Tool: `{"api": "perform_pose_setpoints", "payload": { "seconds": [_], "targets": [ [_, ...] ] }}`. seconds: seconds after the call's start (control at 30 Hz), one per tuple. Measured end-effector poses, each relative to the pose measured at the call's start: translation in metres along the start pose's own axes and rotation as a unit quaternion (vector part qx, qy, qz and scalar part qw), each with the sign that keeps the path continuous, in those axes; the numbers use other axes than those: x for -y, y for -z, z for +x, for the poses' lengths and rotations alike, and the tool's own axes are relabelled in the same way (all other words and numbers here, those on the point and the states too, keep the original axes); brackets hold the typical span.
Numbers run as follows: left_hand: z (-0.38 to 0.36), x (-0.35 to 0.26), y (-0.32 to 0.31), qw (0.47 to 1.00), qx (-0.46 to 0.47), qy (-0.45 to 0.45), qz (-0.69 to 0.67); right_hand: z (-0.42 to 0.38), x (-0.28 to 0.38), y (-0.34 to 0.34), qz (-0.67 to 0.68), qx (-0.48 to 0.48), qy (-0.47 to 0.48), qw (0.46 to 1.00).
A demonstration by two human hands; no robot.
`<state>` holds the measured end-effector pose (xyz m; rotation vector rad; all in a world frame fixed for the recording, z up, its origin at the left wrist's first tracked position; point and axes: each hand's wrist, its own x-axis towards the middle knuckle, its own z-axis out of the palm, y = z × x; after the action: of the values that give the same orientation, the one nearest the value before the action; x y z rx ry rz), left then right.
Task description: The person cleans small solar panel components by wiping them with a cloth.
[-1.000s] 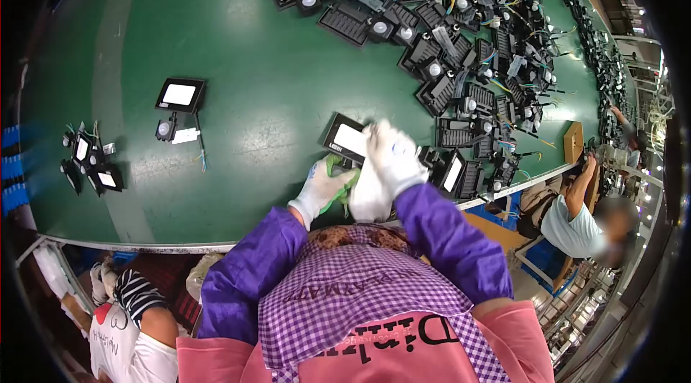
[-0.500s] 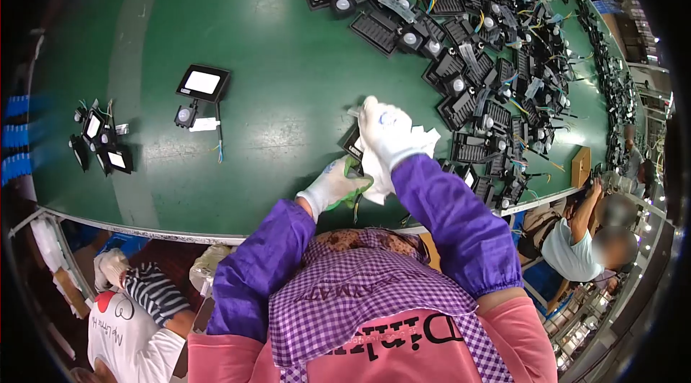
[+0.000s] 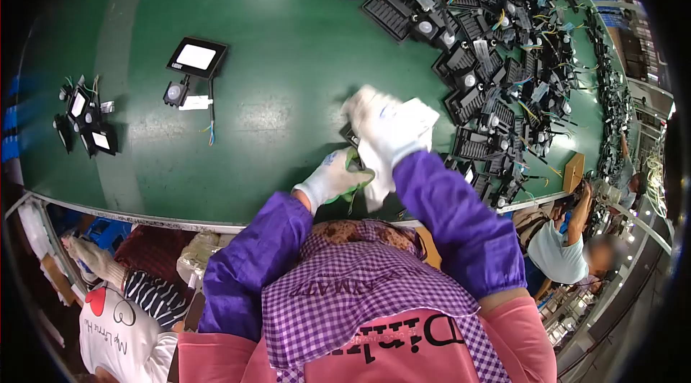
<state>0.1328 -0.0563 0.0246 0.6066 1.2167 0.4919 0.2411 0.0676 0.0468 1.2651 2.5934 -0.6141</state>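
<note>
My left hand (image 3: pixel 335 178), in a white glove with green fingertips, is closed around the lower part of a black floodlight (image 3: pixel 351 135). Most of that lamp is hidden under my other hand and a cloth. My right hand (image 3: pixel 380 124), gloved in white and blurred by motion, presses a white cloth (image 3: pixel 376 174) over the lamp. To the left, a floodlight with a sensor (image 3: pixel 196 57) lies face up on the green table (image 3: pixel 273 80), its cable and white tag beside it.
Many black floodlights (image 3: pixel 471 142) with wires are heaped on the right. Several smaller-looking ones (image 3: pixel 101 140) sit at the far left. A cardboard box (image 3: pixel 574 172) stands at the right edge. Co-workers (image 3: pixel 119 325) (image 3: pixel 558 253) are on both sides.
My right hand and the cloth have shifted slightly on the lamp. The view has turned a little, so the lamps on the left appear further left and higher. The left co-worker's gloved hand has moved left.
</note>
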Motion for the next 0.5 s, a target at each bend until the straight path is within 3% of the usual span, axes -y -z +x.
{"api": "perform_pose_setpoints", "payload": {
  "seconds": [0.03,0.13,0.17,0.2,0.23,0.27,0.3,0.33,0.37,0.43,0.5],
  "targets": [
    [-0.001,0.003,-0.002,1.000,-0.008,-0.013,-0.015,0.016,-0.005,-0.001,0.091,0.009,-0.088,0.992],
    [0.009,0.016,-0.001,0.996,0.004,-0.068,-0.057,-0.021,0.012,0.030,-0.061,-0.011,0.120,0.991],
    [0.012,0.031,-0.009,0.969,-0.108,-0.220,0.007,-0.030,0.021,0.029,-0.093,0.019,0.141,0.985],
    [0.012,0.024,-0.004,0.987,-0.047,-0.154,-0.005,-0.032,0.018,0.022,-0.070,0.028,0.139,0.987],
    [0.008,0.019,-0.001,0.996,0.018,-0.082,-0.015,-0.023,0.005,0.002,0.053,-0.005,0.064,0.997],
    [0.006,0.018,-0.003,0.999,0.010,-0.052,-0.012,-0.009,-0.012,-0.016,0.284,-0.038,-0.022,0.958],
    [0.005,0.014,-0.004,1.000,-0.004,-0.027,-0.006,0.009,-0.011,0.008,0.057,-0.055,-0.019,0.997],
    [0.004,0.010,-0.002,1.000,-0.020,-0.003,0.002,0.039,-0.037,-0.009,0.040,-0.004,-0.042,0.998],
    [0.005,0.012,-0.001,0.998,0.003,-0.038,-0.050,0.024,-0.010,0.053,0.007,0.050,-0.112,0.992],
    [0.010,0.018,-0.004,0.992,-0.019,-0.122,-0.009,0.023,-0.028,0.048,0.046,0.017,-0.221,0.974],
    [0.006,0.012,-0.004,0.997,0.003,-0.034,-0.076,0.012,-0.050,0.034,0.105,-0.023,-0.239,0.965]
  ]
}}
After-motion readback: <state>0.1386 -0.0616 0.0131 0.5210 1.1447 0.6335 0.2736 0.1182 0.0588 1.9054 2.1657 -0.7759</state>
